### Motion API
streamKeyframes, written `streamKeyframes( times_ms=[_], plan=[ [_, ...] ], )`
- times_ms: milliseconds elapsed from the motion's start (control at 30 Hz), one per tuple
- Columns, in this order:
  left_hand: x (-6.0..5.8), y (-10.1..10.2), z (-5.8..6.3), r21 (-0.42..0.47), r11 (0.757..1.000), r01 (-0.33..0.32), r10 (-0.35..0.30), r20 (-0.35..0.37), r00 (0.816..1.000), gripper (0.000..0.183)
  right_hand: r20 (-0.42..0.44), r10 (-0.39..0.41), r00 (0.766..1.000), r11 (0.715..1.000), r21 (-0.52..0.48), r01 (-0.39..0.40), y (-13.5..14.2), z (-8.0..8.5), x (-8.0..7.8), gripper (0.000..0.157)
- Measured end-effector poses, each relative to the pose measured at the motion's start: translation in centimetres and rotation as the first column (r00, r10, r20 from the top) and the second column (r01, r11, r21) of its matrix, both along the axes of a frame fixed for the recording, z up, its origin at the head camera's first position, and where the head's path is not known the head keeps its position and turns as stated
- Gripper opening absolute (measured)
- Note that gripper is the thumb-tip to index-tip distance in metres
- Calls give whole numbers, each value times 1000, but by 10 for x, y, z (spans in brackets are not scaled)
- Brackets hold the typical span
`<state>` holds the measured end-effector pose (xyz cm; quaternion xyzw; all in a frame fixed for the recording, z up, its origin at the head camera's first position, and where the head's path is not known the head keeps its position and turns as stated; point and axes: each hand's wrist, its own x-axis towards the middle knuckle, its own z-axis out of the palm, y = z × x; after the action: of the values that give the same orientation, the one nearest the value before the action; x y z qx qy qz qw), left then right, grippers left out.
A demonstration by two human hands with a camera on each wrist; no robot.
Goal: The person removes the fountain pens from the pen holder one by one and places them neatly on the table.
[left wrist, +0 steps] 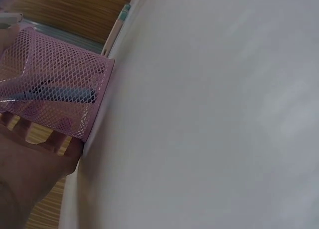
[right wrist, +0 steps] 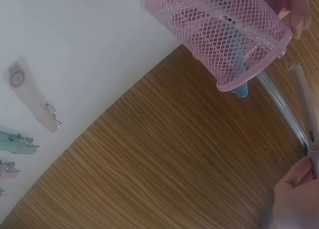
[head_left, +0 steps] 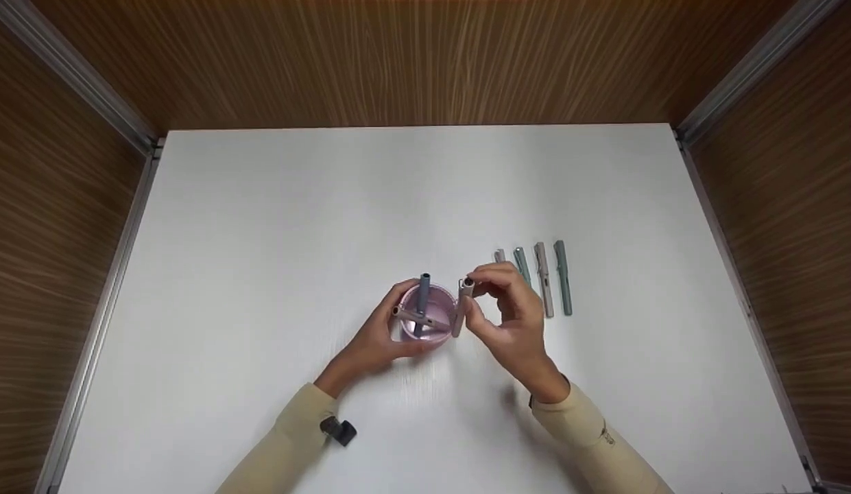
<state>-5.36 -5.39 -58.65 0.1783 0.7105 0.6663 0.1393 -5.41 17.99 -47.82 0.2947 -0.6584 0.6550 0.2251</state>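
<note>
My left hand [head_left: 374, 339] grips the side of a pink mesh pen cup [head_left: 440, 296], fingers and thumb curved around its wall. The cup's base meets the white tabletop in the left wrist view. Inside it lean a blue-grey pen [head_left: 423, 293] and a dusty-pink pen [head_left: 433, 322], crossing each other in the head view. Just right of the rim, my right hand [head_left: 513, 319] pinches another pale pink pen [head_left: 461, 312] by its upper end between thumb and fingers. This pen [right wrist: 302, 97] is apart from the cup [right wrist: 209, 34] in the right wrist view.
To the right of my right hand, several pens lie side by side on the white table [head_left: 295, 206], among them a green pen [head_left: 563, 278] and a pink pen [head_left: 544, 278]. My right hand partly covers the nearer ones. Wood-grain panels [head_left: 425, 62] enclose the table's back and sides.
</note>
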Motion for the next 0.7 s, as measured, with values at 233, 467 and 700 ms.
streamKeyframes(
  times_ms=[233, 467, 700],
  plan=[
    [-4, 1, -2, 59, 998, 24, -22, -35, 999, 100, 68, -68, 995, 997, -42, 71, 10, 0, -4, 25],
    [-5, 3, 0, 63, 998, 25, -24, -15, 1000, 98, 139, -92, 986, 994, -42, 99, 27, 0, -11, 31],
    [-4, 2, 0, 63, 998, 28, -26, -24, 999, 98, 201, -186, 962, 981, -18, 193, 45, -4, -20, 31]
  ],
)
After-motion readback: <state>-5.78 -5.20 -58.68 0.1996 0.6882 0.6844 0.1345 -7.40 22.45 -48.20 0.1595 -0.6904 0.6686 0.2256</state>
